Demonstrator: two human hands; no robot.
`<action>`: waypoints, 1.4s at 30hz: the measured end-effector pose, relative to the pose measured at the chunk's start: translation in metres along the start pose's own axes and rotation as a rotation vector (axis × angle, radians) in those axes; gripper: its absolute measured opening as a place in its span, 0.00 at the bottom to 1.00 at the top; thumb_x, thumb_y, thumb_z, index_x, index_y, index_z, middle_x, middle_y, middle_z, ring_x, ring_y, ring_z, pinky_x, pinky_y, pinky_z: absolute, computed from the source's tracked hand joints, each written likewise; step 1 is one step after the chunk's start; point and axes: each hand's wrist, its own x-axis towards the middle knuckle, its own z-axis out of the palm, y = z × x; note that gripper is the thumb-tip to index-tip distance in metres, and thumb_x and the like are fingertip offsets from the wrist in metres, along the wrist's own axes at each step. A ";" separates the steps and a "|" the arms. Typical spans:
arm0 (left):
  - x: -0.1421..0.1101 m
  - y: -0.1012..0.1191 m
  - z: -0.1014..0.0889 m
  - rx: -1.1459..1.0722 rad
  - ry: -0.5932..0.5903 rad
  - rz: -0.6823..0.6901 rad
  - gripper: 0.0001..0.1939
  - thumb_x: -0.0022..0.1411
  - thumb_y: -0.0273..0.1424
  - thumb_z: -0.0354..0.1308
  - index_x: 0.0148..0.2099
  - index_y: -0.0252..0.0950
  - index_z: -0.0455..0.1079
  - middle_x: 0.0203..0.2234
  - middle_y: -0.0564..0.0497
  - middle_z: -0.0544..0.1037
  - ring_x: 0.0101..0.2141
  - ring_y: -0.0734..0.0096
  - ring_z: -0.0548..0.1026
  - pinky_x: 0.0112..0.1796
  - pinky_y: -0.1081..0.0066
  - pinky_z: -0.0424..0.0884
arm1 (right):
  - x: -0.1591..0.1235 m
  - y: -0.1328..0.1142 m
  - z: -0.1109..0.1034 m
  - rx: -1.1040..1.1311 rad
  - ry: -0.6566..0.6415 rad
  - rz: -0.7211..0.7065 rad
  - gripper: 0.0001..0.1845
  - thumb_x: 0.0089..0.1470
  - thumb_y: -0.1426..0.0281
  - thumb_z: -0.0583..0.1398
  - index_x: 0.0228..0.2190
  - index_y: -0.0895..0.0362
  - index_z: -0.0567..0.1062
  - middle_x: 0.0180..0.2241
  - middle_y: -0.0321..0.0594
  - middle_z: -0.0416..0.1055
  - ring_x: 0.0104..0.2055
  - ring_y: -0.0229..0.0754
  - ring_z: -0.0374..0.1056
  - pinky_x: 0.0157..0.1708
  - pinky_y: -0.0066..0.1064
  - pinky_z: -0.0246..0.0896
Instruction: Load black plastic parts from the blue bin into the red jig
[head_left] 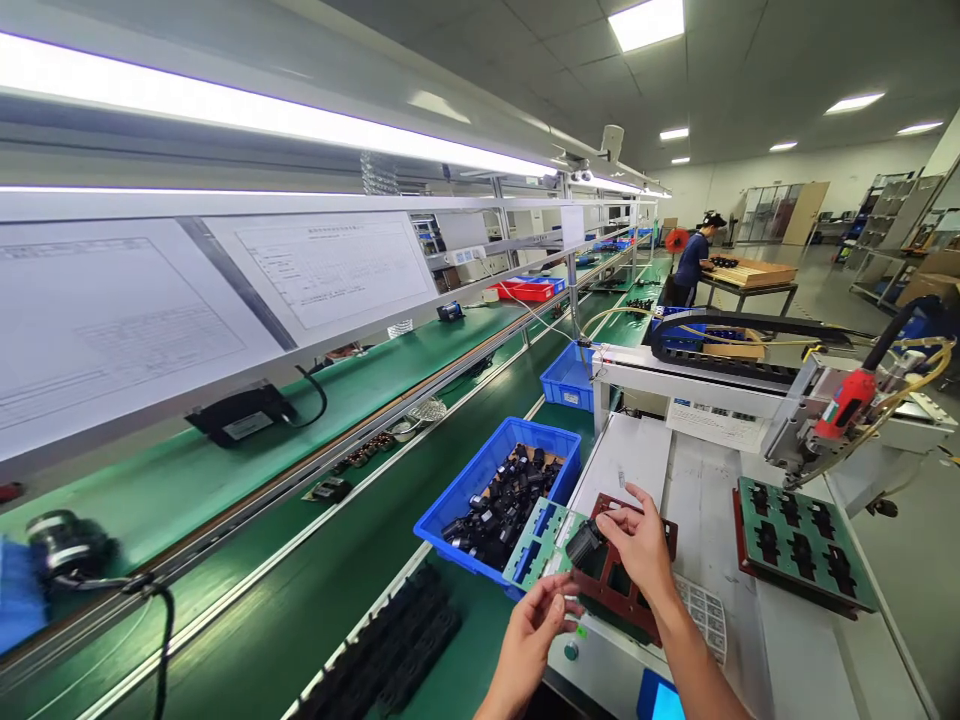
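Observation:
My right hand (642,545) is pinched on a small black part (585,545) and holds it over the dark red fixture tray (630,590) on the machine bed. Just below and to the left, my left hand (534,630) hovers with its fingers curled and apart, holding nothing that I can see. A green fixture plate (536,545) lies between the red tray and a blue bin (457,505) filled with several black parts (502,505).
A second green-on-red fixture (802,540) sits on the right under a dispensing head with a red tool (844,405). Green conveyor belts (300,590) run along the left, with another blue bin (568,377) further up. A person (694,262) stands at a far table.

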 end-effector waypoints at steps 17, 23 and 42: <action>-0.019 0.042 0.040 -0.090 -0.135 0.190 0.30 0.48 0.27 0.79 0.54 0.44 0.79 0.60 0.41 0.75 0.50 0.49 0.81 0.47 0.62 0.78 | -0.101 -0.042 -0.017 0.131 -0.156 0.086 0.22 0.65 0.51 0.63 0.29 0.55 0.73 0.27 0.33 0.62 0.30 0.39 0.57 0.32 0.31 0.55; -0.021 0.045 0.041 -0.064 -0.167 0.172 0.30 0.49 0.27 0.79 0.55 0.45 0.78 0.60 0.42 0.74 0.53 0.46 0.80 0.49 0.62 0.78 | -0.104 -0.047 -0.015 0.004 -0.344 0.158 0.28 0.64 0.45 0.61 0.27 0.56 0.69 0.25 0.31 0.58 0.29 0.38 0.53 0.30 0.32 0.47; -0.025 0.052 0.041 0.013 -0.168 0.158 0.27 0.54 0.31 0.77 0.56 0.45 0.76 0.61 0.41 0.71 0.54 0.47 0.78 0.49 0.60 0.77 | -0.102 -0.055 -0.011 -0.299 -0.307 0.057 0.23 0.66 0.52 0.60 0.26 0.54 0.71 0.24 0.34 0.66 0.26 0.39 0.60 0.27 0.31 0.53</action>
